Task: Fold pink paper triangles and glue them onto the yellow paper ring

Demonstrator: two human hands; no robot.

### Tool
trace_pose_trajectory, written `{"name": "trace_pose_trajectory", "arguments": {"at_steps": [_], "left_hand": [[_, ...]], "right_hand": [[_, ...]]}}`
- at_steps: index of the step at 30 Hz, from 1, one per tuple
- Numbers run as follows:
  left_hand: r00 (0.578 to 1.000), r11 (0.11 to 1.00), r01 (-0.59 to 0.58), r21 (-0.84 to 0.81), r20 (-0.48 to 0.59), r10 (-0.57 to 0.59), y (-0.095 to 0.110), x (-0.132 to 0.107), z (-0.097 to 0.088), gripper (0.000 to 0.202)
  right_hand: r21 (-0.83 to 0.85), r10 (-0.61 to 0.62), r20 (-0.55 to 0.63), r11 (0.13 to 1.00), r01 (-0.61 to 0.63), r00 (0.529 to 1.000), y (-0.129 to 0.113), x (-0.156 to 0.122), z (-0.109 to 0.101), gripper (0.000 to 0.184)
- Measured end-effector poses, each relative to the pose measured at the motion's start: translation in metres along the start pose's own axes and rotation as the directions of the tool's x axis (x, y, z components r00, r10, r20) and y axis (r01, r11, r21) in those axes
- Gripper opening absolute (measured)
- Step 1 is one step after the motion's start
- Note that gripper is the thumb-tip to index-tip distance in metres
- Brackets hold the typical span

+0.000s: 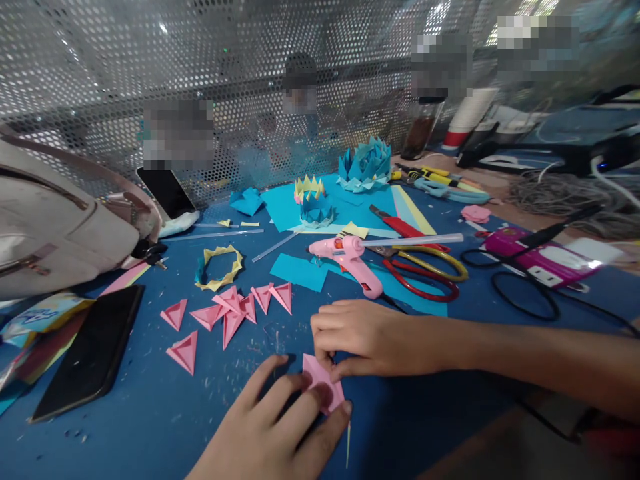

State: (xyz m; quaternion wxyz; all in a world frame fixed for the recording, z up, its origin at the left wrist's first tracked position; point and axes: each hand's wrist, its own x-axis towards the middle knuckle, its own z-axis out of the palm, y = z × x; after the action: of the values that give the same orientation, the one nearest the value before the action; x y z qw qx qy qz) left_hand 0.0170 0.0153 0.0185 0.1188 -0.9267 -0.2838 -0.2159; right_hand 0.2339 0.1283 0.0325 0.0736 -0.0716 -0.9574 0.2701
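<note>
A small piece of pink paper (315, 375), partly folded, lies on the blue table in front of me. My left hand (285, 423) holds it down from the lower left, with the thumb at its lower right corner. At its upper right edge my right hand (357, 337) pinches the paper between curled fingers and thumb. Fingers hide part of the folds. Several folded pink triangles (233, 310) are scattered to the upper left. Just beyond my right hand is a pink glue gun (350, 257) with a clear stick in its back.
Scissors (425, 267) and blue paper sheets (300, 272) lie behind. A yellow paper ring (220, 268), blue paper flowers (365, 167), a dark phone (93, 353), a bag (55, 220) and a purple power strip (540, 257) with cables surround the work area.
</note>
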Motion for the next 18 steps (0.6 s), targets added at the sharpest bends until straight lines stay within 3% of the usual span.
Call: {"name": "trace_pose_trajectory", "arguments": {"at_steps": [5,7,12,18], "left_hand": [[1.000,1.000,-0.001,-0.026,0.017,0.001,0.002,-0.004,0.007,0.039],[0.997,0.998,0.044,-0.044,-0.063,-0.046,0.004,-0.008,0.015,0.042],[0.993,0.993,0.066,-0.095,-0.090,-0.074,0.006,-0.015,0.028,0.040],[0.992,0.994,0.052,-0.093,-0.106,-0.062,0.001,-0.007,0.015,0.044]], "right_hand": [[-0.007,-0.004,0.003,1.000,0.004,1.000,0.000,0.000,-0.001,0.042],[-0.009,0.000,0.008,1.000,0.000,1.000,0.000,0.000,-0.001,0.040],[-0.013,-0.002,0.008,1.000,0.002,1.000,0.001,-0.001,0.000,0.036],[-0.017,0.001,0.005,1.000,-0.001,1.000,0.000,-0.001,0.000,0.040]]}}
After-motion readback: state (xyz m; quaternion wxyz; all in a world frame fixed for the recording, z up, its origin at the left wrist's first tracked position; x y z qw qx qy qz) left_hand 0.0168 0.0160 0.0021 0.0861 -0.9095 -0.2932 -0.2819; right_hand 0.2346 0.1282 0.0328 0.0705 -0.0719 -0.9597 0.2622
